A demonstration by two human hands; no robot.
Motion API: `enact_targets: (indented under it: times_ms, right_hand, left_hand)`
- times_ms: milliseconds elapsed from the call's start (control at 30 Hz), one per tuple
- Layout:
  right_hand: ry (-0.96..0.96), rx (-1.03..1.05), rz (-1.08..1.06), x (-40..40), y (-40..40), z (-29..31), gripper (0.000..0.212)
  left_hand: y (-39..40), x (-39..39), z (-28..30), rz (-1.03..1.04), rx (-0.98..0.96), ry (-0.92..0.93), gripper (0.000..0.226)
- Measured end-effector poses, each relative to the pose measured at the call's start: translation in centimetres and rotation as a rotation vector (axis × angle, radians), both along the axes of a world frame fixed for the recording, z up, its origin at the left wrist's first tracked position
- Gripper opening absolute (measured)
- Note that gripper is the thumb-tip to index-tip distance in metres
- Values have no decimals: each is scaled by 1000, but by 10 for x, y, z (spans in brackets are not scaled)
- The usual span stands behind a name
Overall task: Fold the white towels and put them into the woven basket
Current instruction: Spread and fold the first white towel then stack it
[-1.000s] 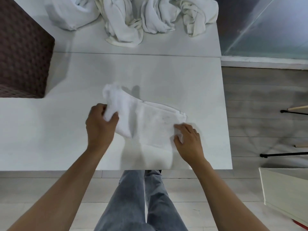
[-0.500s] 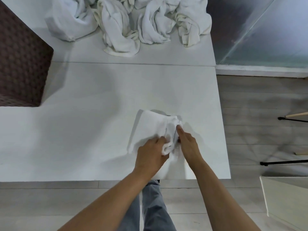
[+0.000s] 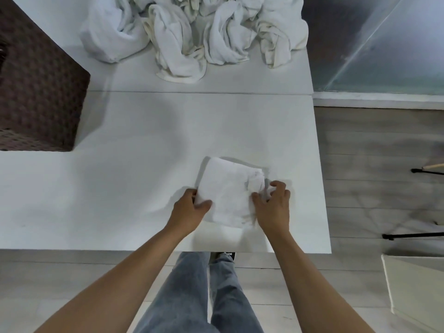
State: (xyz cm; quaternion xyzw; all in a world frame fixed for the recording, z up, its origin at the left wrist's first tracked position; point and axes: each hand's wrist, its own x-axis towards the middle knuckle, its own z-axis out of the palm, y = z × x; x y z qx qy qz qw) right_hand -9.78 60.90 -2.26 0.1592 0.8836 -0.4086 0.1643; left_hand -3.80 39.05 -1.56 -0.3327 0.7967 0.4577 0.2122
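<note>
A small folded white towel [image 3: 228, 188] lies on the white table [image 3: 120, 188] near its front right part. My left hand [image 3: 189, 207] grips the towel's left front edge, thumb on top. At the right edge my right hand [image 3: 274, 203] pinches the bunched cloth with curled fingers. Several crumpled white towels [image 3: 192, 37] are heaped at the back of the table. The dark brown woven basket [image 3: 36, 92] stands at the table's left; its inside is out of sight.
The table's right edge runs close beside my right hand, with wooden floor [image 3: 384, 164] beyond it. Black stand legs [image 3: 413, 235] lie on that floor. A white box [image 3: 415, 284] sits at the lower right. My legs in jeans [image 3: 204, 296] are under the table's front edge.
My left hand carried the towel's left half over to the right, making a smaller square, then went back to the new left edge. My right hand stayed at the right edge.
</note>
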Motion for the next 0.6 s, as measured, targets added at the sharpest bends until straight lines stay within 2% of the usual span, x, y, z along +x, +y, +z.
enact_targets:
  times_ms: [100, 200, 267, 467, 600]
  right_hand:
    - [28, -6, 54, 2, 7, 14, 55]
    - [39, -8, 80, 4, 14, 25, 52]
    - [27, -3, 102, 4, 15, 33, 51]
    - [55, -32, 276, -8, -7, 55, 51]
    - [62, -147, 449, -25, -48, 75, 69]
  left_hand:
    - [6, -1, 3, 123, 230, -40, 42]
    - [15, -1, 8, 127, 272, -59, 23]
    - [19, -1, 14, 138, 257, -30, 21]
    - [-1, 7, 51, 101, 116, 157, 38]
    - [-34, 25, 88, 71, 9, 250, 35]
